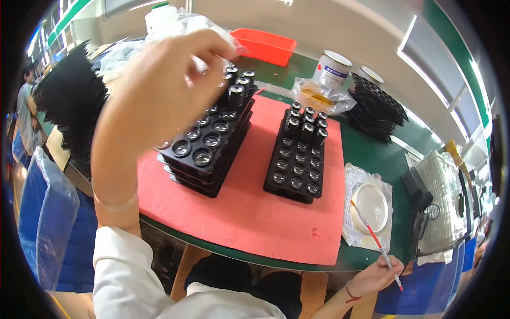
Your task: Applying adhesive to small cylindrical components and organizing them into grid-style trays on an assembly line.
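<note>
My left hand [199, 64], smeared by motion, reaches over the far part of a stack of black trays [212, 173]. Whether it holds anything is unclear. Clear round lenses [203, 157] sit in the near pockets, and black cylinders with glassy tops [236, 94] stand in the far ones. In my right hand [377, 274], low on the right, is a thin brush [376, 239] with a red and clear handle. Its tip lies over the rim of a round white dish [370, 207]. A second black tray [293, 195] holds similar lenses and cylinders.
Both trays rest on a pink mat [255, 223] on a green table. Behind are a red bin [265, 47], a white can [333, 68] and a plastic bag [324, 97]. Black tray stacks [377, 109] stand at the right and far left [69, 101].
</note>
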`<state>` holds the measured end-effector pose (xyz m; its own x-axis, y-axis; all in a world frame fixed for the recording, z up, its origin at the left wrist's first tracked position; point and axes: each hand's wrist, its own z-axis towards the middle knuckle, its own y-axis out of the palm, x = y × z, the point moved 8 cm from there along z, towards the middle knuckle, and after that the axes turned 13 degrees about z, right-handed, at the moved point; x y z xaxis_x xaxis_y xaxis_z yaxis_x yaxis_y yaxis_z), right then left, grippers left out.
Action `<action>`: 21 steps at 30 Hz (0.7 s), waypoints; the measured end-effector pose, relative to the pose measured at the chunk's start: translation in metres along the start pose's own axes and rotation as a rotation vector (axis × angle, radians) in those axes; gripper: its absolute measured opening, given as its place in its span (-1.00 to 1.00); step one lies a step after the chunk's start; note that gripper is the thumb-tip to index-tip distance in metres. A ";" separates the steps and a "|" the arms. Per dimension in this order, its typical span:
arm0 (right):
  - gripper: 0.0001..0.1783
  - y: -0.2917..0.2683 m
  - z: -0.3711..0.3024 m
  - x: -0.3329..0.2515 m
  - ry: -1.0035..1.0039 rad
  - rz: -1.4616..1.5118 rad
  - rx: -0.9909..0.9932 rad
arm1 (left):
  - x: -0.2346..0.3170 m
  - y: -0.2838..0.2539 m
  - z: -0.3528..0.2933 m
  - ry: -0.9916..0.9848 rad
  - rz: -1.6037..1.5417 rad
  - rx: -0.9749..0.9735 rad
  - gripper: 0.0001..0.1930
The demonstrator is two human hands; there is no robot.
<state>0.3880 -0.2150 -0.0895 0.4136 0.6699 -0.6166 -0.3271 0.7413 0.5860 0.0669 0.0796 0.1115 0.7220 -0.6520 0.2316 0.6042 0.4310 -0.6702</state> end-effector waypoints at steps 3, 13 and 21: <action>-0.74 -0.012 0.005 -0.003 -0.016 0.061 -0.048 | 0.076 0.039 -0.036 0.387 -0.152 -0.071 -0.60; -0.75 -0.004 0.001 -0.009 -0.106 -0.011 -0.097 | 0.064 0.168 -0.077 0.095 -0.166 -0.501 -0.19; -0.64 0.014 -0.004 -0.003 -0.044 -0.219 -0.351 | 0.039 0.197 -0.088 -0.299 -0.723 -0.506 -0.21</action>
<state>0.3789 -0.2061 -0.0812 0.5393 0.4980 -0.6791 -0.4937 0.8403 0.2241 0.1848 0.0840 -0.0736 0.3272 -0.4379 0.8374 0.7729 -0.3859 -0.5038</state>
